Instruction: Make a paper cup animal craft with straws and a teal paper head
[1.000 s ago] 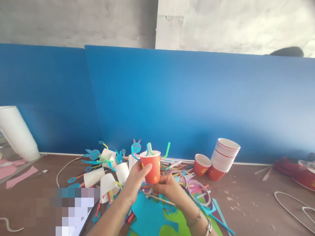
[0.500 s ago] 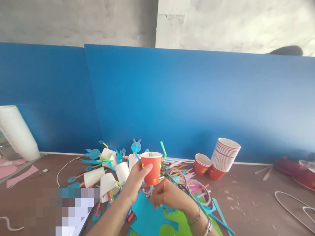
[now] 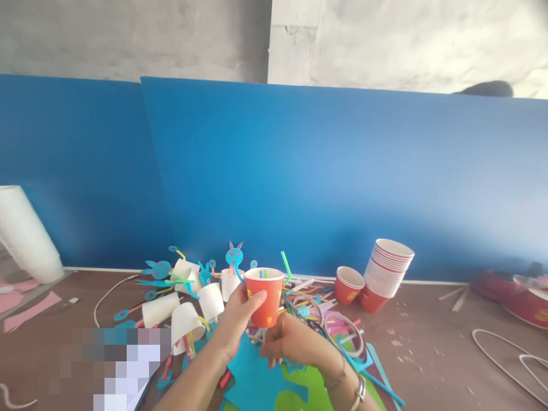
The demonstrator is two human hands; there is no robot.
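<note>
A red paper cup (image 3: 270, 305) with a white rim is held upright by my left hand (image 3: 240, 311), thumb across its front. A green bendy straw (image 3: 286, 268) sticks out at the cup's right side and a blue straw (image 3: 238, 268) at its left. Just below the cup, the fingers of my right hand (image 3: 285, 339) pinch the lower end of a pale straw (image 3: 262, 335) that comes down from the cup's base. Under both hands lies cut blue paper (image 3: 250, 374) on a green sheet (image 3: 317, 388).
White cups with blue paper animal figures (image 3: 157, 269) crowd the left. Tape rolls (image 3: 362, 342), scissors and loose straws lie to the right of my hands. Further right stand a single red cup (image 3: 349, 285) and a tall cup stack (image 3: 387, 274). A blue partition (image 3: 299, 171) rises behind.
The view has shifted slightly. The cup sits a little lower, nearer my right hand, which stays pinched beneath it. Nothing has been let go.
</note>
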